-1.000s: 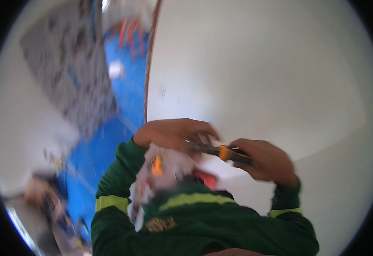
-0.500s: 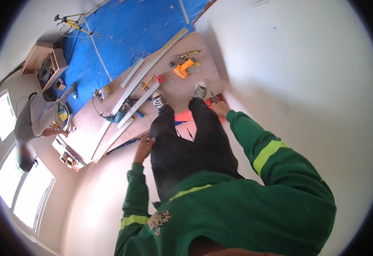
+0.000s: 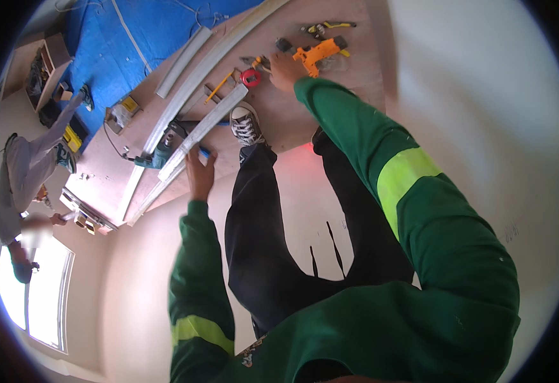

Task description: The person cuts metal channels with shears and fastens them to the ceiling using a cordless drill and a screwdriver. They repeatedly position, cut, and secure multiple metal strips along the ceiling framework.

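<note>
Low over the wooden board [image 3: 330,127], my right hand [image 3: 286,71] is closed round the handles of pliers [image 3: 254,62], whose jaws point left. Just right of that hand lies an orange drill [image 3: 318,55], and a red tape measure [image 3: 250,77] sits below the pliers. My left hand [image 3: 199,173] reaches to the near edge of a metal channel [image 3: 206,121]. Its fingers and thumb are apart, with a small blue handle [image 3: 205,152] between them; I cannot make out a grip. A teal power drill [image 3: 158,155] rests by the channel, left of this hand.
Long metal channels [image 3: 228,45] cross the board, with a yellow pencil-like stick [image 3: 219,87] beside them. Yellow-and-black snips [image 3: 327,27] lie beyond the orange drill. Blue sheeting [image 3: 113,45] covers the floor. A co-worker [image 3: 27,166] bends at the left; a white wall [image 3: 484,96] stands right.
I have bent lower over the board. My right hand has moved forward with the pliers to beside the orange drill. My left hand has left my knee and reached to the metal channel.
</note>
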{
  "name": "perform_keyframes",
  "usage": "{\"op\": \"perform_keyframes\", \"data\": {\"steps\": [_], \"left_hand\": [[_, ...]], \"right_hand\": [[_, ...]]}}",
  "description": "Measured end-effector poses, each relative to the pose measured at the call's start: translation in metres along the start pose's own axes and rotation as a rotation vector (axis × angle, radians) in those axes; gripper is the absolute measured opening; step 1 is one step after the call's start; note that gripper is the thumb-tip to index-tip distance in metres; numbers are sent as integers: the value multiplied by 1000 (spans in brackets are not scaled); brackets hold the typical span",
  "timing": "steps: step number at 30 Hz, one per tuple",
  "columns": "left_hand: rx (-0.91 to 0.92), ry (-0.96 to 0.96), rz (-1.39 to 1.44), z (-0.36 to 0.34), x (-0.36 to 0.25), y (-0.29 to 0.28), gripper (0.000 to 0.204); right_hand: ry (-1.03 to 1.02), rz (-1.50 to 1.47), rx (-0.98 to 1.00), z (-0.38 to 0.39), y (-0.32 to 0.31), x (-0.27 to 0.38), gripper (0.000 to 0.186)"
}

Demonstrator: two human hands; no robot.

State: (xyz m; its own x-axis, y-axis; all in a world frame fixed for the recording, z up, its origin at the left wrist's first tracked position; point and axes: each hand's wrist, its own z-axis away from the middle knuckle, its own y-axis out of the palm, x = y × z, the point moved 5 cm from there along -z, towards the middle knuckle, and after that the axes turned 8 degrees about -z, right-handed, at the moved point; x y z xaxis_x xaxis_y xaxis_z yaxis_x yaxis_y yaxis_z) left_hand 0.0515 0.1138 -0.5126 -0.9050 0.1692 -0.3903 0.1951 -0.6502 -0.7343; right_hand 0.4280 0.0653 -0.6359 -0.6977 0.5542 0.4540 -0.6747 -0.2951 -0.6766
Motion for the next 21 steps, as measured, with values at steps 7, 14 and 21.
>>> {"op": "perform_keyframes", "data": {"steps": [7,14,21], "left_hand": [[49,5,-352,-104,75,93,84],[239,47,-617,-137,87,129,65],[127,300,-509,-104,21,82,65]], "right_hand": [[-314,106,1,-57,18,-6,66],[-145,146,-61,17,-24,-93,66],[-297,599,82,-6,-9,-135,78]]}}
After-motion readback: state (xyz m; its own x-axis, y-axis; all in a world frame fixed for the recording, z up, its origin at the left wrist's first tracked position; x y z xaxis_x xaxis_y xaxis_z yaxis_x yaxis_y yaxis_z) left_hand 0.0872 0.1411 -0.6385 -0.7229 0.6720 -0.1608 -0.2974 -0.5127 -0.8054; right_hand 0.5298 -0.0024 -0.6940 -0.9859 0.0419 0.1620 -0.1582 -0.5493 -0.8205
